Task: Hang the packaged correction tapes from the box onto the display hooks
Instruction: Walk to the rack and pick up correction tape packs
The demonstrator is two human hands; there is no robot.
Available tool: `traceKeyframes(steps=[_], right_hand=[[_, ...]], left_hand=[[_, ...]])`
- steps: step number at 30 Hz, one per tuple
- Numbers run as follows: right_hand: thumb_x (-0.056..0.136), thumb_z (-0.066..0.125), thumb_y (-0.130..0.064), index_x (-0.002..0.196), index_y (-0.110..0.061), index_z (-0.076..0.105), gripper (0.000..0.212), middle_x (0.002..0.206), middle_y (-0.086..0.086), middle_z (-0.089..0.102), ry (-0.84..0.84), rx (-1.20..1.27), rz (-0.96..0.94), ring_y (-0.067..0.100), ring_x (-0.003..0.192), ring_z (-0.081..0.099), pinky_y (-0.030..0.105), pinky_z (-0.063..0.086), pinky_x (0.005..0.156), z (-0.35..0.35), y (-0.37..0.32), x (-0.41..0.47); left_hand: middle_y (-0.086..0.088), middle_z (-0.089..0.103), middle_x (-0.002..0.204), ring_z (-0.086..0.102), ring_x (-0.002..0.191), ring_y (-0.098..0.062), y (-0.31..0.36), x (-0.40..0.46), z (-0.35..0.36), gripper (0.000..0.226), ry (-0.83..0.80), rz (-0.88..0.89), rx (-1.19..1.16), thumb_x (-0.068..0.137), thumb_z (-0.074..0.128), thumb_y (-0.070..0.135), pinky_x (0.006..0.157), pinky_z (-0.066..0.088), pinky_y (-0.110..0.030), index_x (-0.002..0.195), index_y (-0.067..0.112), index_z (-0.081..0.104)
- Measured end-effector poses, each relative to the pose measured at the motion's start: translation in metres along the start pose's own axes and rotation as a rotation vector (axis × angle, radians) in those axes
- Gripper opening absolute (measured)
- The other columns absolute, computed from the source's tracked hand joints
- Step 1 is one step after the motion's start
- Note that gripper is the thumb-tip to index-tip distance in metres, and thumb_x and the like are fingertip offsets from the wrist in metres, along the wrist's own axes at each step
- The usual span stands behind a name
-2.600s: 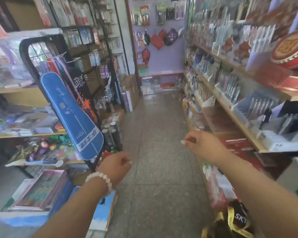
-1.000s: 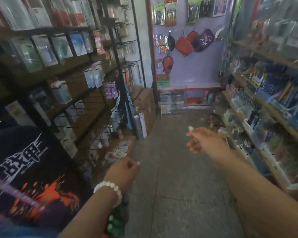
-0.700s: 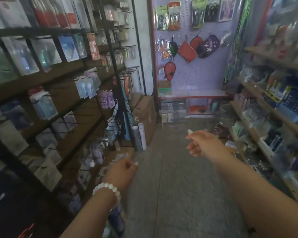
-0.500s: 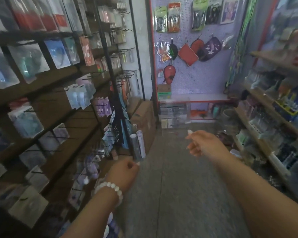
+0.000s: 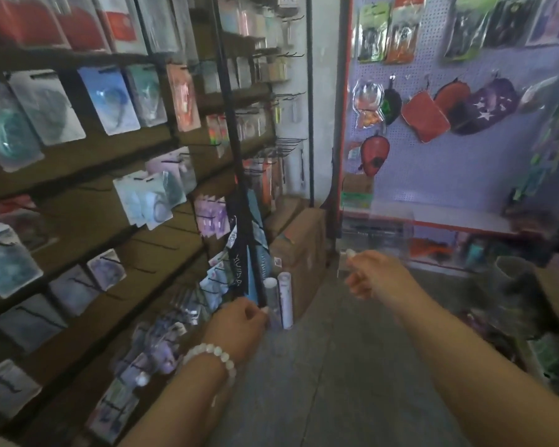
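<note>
My left hand (image 5: 239,324), with a white bead bracelet on the wrist, is curled into a loose fist and holds nothing. It hovers low beside the left display rack (image 5: 117,240), near blurred small packages (image 5: 162,346) hanging on the lower hooks. My right hand (image 5: 373,274) is stretched forward over the aisle, fingers curled in, with nothing in it. A brown cardboard box (image 5: 304,246) stands on the floor at the far end of the rack, ahead of both hands. Whether any hanging package is a correction tape is too blurred to tell.
Bare black hooks (image 5: 288,143) stick out of the rack's far end. Two upright rolls (image 5: 281,298) and hanging dark bags (image 5: 242,253) stand by the rack post. A purple pegboard (image 5: 449,162) with pouches closes the aisle. Shelves of goods (image 5: 536,304) line the right side.
The view has advanced down the aisle and turned towards the left rack; the blue racket bag has dropped out of sight. Both hands keep the same curled posture, nothing taken hold of.
</note>
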State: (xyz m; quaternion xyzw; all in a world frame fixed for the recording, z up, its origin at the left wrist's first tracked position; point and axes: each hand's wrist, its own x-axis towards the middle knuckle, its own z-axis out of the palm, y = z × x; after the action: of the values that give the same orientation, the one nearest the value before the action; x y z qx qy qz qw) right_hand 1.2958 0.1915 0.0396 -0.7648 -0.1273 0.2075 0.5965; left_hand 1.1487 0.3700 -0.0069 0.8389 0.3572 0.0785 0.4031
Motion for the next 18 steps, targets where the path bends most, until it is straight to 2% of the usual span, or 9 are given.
traceKeyframes(steps=[2, 5, 8, 11, 14, 16, 18], right_hand=[[0.095, 0.051, -0.026, 0.084, -0.010, 0.061, 0.022, 0.066, 0.007, 0.063, -0.044, -0.020, -0.014, 0.021, 0.058, 0.056, 0.029, 0.044, 0.058, -0.013, -0.003, 0.039], [0.094, 0.052, -0.026, 0.083, -0.012, 0.063, 0.021, 0.065, 0.006, 0.063, -0.100, -0.041, -0.036, 0.020, 0.058, 0.056, 0.029, 0.044, 0.057, -0.029, -0.007, 0.093], [0.095, 0.053, -0.027, 0.084, -0.011, 0.063, 0.023, 0.065, 0.007, 0.062, -0.159, -0.026, -0.033, 0.018, 0.055, 0.055, 0.026, 0.042, 0.053, -0.031, -0.011, 0.137], [0.094, 0.053, -0.030, 0.086, -0.007, 0.063, 0.026, 0.065, 0.006, 0.060, -0.217, -0.029, -0.012, 0.017, 0.053, 0.054, 0.024, 0.042, 0.052, -0.019, -0.008, 0.176], [0.093, 0.053, -0.022, 0.088, -0.006, 0.061, 0.019, 0.063, 0.007, 0.059, -0.283, -0.032, 0.010, 0.009, 0.040, 0.053, 0.017, 0.041, 0.043, 0.000, -0.009, 0.214], [0.093, 0.051, -0.017, 0.083, -0.006, 0.058, 0.017, 0.063, 0.010, 0.057, -0.330, -0.034, 0.026, 0.007, 0.034, 0.050, 0.011, 0.037, 0.037, 0.015, -0.014, 0.240], [0.094, 0.051, -0.018, 0.081, -0.008, 0.057, 0.017, 0.065, 0.010, 0.058, -0.361, -0.058, 0.024, 0.011, 0.040, 0.051, 0.011, 0.037, 0.036, 0.031, -0.021, 0.266]], left_hand=[[-0.011, 0.072, 0.085, 0.069, 0.084, -0.029, 0.018, 0.020, 0.014, 0.027, 0.037, -0.032, -0.012, 0.085, 0.054, 0.036, 0.082, 0.057, -0.044, 0.076, 0.011, 0.059], [-0.005, 0.071, 0.085, 0.069, 0.086, -0.027, 0.038, 0.048, 0.030, 0.025, 0.084, -0.071, 0.003, 0.090, 0.054, 0.038, 0.080, 0.054, -0.035, 0.074, 0.018, 0.057], [-0.003, 0.072, 0.082, 0.070, 0.080, -0.023, 0.052, 0.073, 0.038, 0.024, 0.121, -0.124, 0.001, 0.090, 0.054, 0.040, 0.080, 0.056, -0.036, 0.073, 0.022, 0.055], [-0.003, 0.072, 0.076, 0.067, 0.074, -0.020, 0.058, 0.098, 0.042, 0.029, 0.152, -0.162, 0.042, 0.092, 0.053, 0.037, 0.075, 0.052, -0.033, 0.072, 0.017, 0.057], [0.000, 0.069, 0.072, 0.065, 0.071, -0.019, 0.054, 0.130, 0.040, 0.027, 0.184, -0.203, 0.085, 0.093, 0.050, 0.035, 0.073, 0.052, -0.032, 0.076, 0.017, 0.059], [0.001, 0.068, 0.074, 0.066, 0.073, -0.019, 0.047, 0.153, 0.038, 0.022, 0.203, -0.239, 0.072, 0.091, 0.050, 0.035, 0.074, 0.056, -0.033, 0.075, 0.022, 0.058], [-0.002, 0.071, 0.079, 0.068, 0.078, -0.023, 0.038, 0.180, 0.034, 0.021, 0.234, -0.280, 0.051, 0.089, 0.051, 0.035, 0.078, 0.058, -0.038, 0.074, 0.023, 0.058]])
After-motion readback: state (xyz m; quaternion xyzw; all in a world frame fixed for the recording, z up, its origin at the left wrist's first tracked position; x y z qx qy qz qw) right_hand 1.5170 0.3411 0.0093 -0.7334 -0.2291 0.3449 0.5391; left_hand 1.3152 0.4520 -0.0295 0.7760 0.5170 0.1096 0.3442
